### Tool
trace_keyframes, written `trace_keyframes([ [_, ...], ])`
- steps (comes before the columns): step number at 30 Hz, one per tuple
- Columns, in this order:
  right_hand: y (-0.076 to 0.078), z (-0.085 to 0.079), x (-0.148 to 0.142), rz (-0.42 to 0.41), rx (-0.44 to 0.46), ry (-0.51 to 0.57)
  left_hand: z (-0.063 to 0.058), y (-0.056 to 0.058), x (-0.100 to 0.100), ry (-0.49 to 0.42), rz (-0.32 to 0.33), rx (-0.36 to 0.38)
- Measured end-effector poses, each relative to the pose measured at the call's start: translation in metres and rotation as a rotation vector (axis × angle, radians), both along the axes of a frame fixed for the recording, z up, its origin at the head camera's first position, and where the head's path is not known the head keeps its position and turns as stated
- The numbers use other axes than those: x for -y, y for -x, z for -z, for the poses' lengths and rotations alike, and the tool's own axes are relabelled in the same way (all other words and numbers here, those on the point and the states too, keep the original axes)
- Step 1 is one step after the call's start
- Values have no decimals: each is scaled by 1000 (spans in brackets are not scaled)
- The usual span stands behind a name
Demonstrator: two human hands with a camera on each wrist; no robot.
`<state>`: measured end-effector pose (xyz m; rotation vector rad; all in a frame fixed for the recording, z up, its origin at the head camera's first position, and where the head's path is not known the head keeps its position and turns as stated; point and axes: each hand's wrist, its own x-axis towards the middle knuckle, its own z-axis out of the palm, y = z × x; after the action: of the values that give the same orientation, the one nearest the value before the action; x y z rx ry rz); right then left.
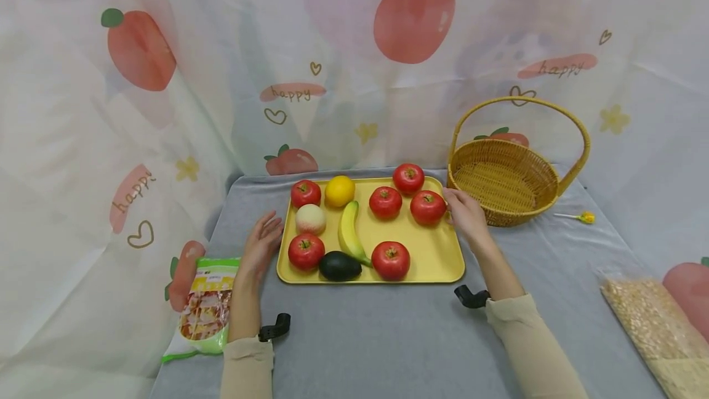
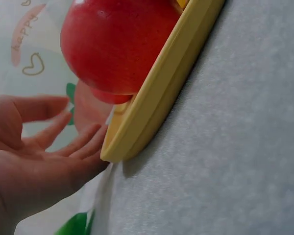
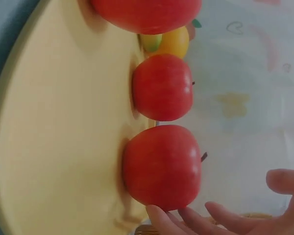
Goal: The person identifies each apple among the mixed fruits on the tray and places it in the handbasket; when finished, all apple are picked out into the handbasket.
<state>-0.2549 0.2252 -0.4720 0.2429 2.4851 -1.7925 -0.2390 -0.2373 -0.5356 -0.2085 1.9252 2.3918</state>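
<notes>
A yellow tray [image 1: 434,257] lies on the grey cloth with several red apples, a lemon [image 1: 340,191], a pale peach [image 1: 311,219], a banana [image 1: 349,230] and a dark avocado [image 1: 340,266] on it. My left hand [image 1: 263,245] is at the tray's left rim, fingers loosely extended and holding nothing; in the left wrist view its fingertips meet the rim. At the right rim, my right hand [image 1: 468,217] reaches in beside the rightmost apple [image 1: 428,207]. Its relaxed fingertips [image 3: 159,218] are right by that apple in the right wrist view; whether they touch it, I cannot tell.
A wicker basket [image 1: 504,217] with a tall handle stands behind my right hand. Nearby lies a small yellow-headed fork or pick [image 1: 586,217]. A green-edged food bag [image 1: 207,306] is by my left forearm; a bag of pale flakes [image 1: 659,319] lies far right. Printed curtain hangs behind.
</notes>
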Motion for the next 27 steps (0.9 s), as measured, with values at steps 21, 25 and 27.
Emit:
trace_keyframes([
  [21,20,32,4,125,98,323,20,6,0,-33,-46,27],
  [25,23,38,3,139,104,326,19,8,-1,-22,-52,40],
  [27,23,39,4,141,100,322,19,8,0,-19,-56,43],
])
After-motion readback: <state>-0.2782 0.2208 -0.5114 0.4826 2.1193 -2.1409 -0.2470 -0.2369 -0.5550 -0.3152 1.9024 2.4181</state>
